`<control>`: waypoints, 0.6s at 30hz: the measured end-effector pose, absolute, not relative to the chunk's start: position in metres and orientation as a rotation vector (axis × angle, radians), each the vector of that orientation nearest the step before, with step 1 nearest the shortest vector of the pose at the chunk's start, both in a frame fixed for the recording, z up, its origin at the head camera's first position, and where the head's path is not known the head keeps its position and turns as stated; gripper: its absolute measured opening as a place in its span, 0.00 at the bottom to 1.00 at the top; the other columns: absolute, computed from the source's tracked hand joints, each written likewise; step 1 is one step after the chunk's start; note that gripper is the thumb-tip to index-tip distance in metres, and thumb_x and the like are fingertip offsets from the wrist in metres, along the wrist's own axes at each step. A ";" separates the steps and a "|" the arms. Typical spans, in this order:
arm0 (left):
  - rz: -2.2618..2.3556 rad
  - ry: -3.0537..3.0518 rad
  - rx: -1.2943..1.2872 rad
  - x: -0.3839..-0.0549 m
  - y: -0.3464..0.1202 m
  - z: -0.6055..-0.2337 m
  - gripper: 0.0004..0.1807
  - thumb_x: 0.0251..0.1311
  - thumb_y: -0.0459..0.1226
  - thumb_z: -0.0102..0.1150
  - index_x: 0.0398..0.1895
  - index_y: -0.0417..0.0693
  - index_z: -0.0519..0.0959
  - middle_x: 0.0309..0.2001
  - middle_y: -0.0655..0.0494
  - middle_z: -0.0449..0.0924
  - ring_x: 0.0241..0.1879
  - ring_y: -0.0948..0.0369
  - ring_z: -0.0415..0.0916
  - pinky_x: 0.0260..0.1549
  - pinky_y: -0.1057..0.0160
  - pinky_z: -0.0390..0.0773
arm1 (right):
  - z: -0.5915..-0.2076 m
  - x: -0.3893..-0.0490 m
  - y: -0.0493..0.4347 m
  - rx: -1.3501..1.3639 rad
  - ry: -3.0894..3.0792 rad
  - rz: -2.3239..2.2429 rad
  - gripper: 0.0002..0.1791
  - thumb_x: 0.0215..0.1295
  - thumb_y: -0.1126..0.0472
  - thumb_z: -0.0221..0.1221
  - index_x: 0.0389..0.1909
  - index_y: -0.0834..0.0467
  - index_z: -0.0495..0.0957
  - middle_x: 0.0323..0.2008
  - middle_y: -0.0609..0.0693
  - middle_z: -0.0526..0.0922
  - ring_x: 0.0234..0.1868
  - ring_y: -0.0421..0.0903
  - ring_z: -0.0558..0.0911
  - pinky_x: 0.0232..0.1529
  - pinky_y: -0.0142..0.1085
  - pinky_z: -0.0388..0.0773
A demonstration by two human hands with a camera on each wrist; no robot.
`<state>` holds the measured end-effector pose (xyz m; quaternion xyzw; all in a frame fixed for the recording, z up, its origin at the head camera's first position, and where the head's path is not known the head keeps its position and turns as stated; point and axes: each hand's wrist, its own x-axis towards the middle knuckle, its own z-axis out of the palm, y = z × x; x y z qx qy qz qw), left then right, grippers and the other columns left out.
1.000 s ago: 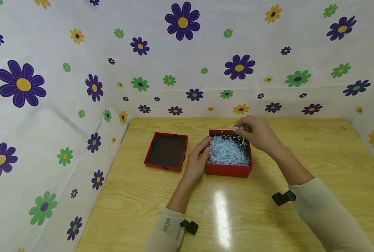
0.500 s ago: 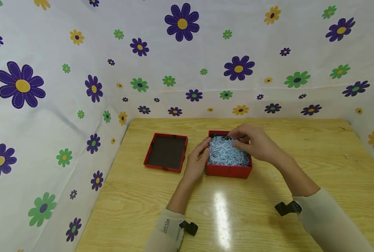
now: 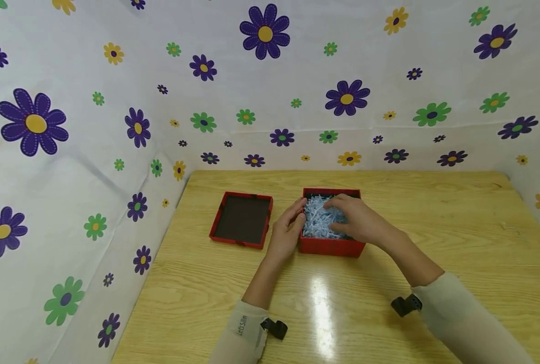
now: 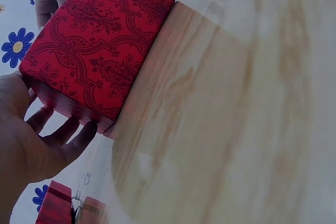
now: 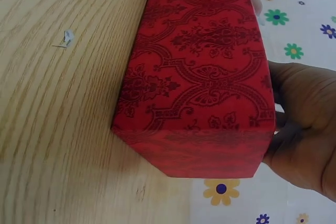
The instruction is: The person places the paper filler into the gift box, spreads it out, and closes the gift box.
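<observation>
A red box (image 3: pixel 331 246) with a dark damask pattern stands in the middle of the table, filled with pale blue shredded paper (image 3: pixel 317 217). My left hand (image 3: pixel 283 235) rests against the box's left side; in the left wrist view its fingertips touch that side wall. Over the paper, my right hand (image 3: pixel 358 220) reaches in across the right rim, fingers spread and bent downward, with the tips at the shreds. The right wrist view has the box wall hiding those fingertips. To the left lies the lid (image 3: pixel 242 219), its dark inside facing up.
The wooden table (image 3: pixel 197 298) ends at a white flowered cloth (image 3: pixel 233 76) behind and on the sides. A small scrap of paper (image 5: pixel 67 39) lies on the wood near the box. Each wrist wears a black strap, such as the left strap (image 3: pixel 274 328).
My right hand has come down from above the box's far right rim, where it pinched some paper strands, onto the shredded paper. Its fingers have spread. My left hand has stayed by the box.
</observation>
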<state>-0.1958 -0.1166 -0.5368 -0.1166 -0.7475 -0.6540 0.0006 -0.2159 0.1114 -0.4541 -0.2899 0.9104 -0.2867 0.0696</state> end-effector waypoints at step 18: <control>-2.037 -2.362 -0.377 -0.197 -0.118 -0.540 0.26 0.83 0.46 0.49 0.80 0.62 0.69 0.79 0.71 0.63 0.77 0.63 0.62 0.72 0.51 0.70 | -0.428 -0.207 0.099 -0.823 2.856 -0.939 0.24 0.63 0.67 0.72 0.60 0.65 0.81 0.59 0.62 0.81 0.60 0.63 0.79 0.62 0.60 0.78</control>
